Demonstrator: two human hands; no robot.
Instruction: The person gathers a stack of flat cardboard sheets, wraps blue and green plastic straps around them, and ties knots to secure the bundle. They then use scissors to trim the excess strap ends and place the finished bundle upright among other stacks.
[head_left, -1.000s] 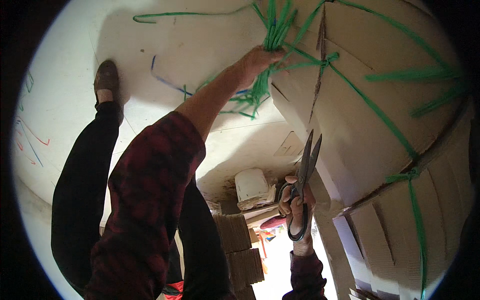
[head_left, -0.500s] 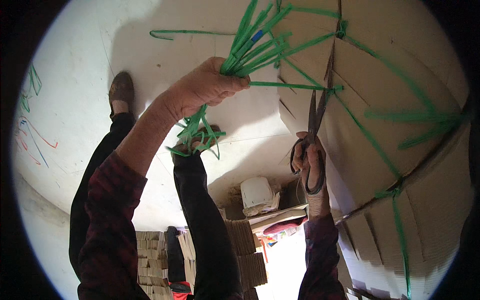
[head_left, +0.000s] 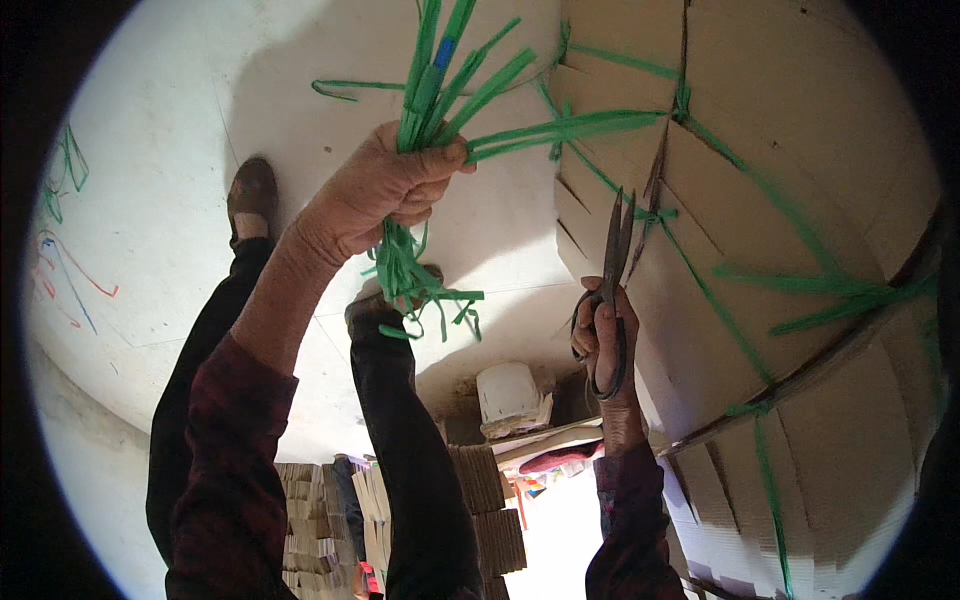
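Note:
My left hand (head_left: 385,190) is closed around a bunch of green plastic strips (head_left: 440,85). Their long ends fan out above the fist and to the right, over the cardboard, and short curled ends hang below it. My right hand (head_left: 608,335) has its fingers through the handles of dark metal scissors (head_left: 618,245), which point upward with the blades slightly apart. Just right of the blade tips, a green knot (head_left: 655,215) sits on a large bundle of flat cardboard (head_left: 740,330). More green strips are tied across this bundle.
A folded green strip (head_left: 360,88) lies on the pale floor, with coloured strands (head_left: 75,265) at the far left. Cardboard stacks (head_left: 480,500) and a white container (head_left: 508,393) stand at the bottom. My shoe (head_left: 252,190) rests on the floor.
The strip that ran taut from my left hand to the knot no longer joins them. My left hand has shifted left with the bunch; the scissors have moved slightly left and down.

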